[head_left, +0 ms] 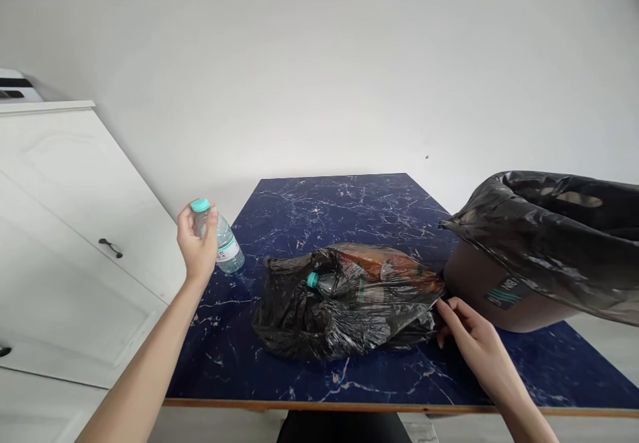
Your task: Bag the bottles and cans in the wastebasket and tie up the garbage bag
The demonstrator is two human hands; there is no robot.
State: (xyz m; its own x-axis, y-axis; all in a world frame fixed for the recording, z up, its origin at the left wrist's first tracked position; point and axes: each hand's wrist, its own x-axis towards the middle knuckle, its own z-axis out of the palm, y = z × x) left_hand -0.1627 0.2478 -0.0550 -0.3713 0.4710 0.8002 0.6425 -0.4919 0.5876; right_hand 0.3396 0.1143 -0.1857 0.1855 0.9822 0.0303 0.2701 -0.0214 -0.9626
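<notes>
My left hand (pixel 198 240) is closed round the neck of a clear plastic bottle (pixel 227 247) with a teal cap and a white label. The bottle tilts above the table's left edge. In the middle of the table a black plastic garbage bag (pixel 349 323) lies on its side, its mouth toward the left. Another teal-capped bottle (pixel 324 283) shows at that mouth, and something orange-brown shows through the thin film. My right hand (pixel 466 330) pinches the bag's right end between thumb and fingers.
A brown trash bin (pixel 469 277) lined with black plastic (pixel 539 237) stands on the right of the blue marble-patterned table (pixel 339 210). To the left is a white cabinet (pixel 64 230) with dark handles. A pale wall rises behind.
</notes>
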